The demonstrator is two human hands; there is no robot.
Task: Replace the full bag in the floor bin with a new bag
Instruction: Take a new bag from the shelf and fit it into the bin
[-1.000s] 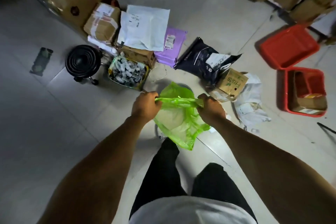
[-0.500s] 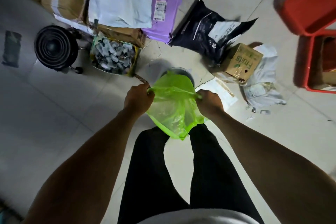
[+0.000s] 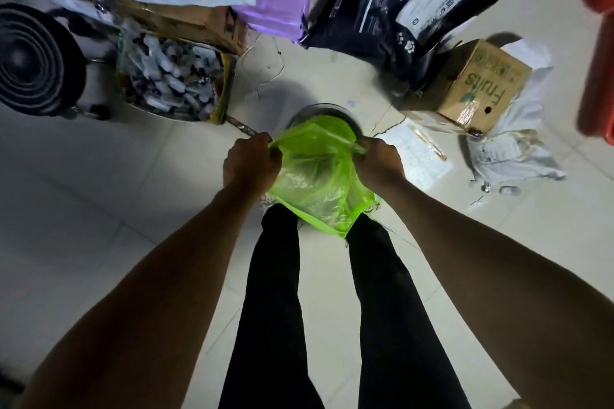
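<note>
1. Head view: the left hand [image 3: 251, 161] and the right hand [image 3: 377, 163] each grip one side of the green bag [image 3: 315, 176] mouth, stretched just above the bin [image 3: 320, 109].
2. The bag hangs in front of the bin, not inside it.
3. I judge that lining the bin remains; no full bag is visible.

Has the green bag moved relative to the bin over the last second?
Yes. Held by the left hand and right hand, the green bag has come down closer over the bin, whose far rim shows just beyond it.
</note>
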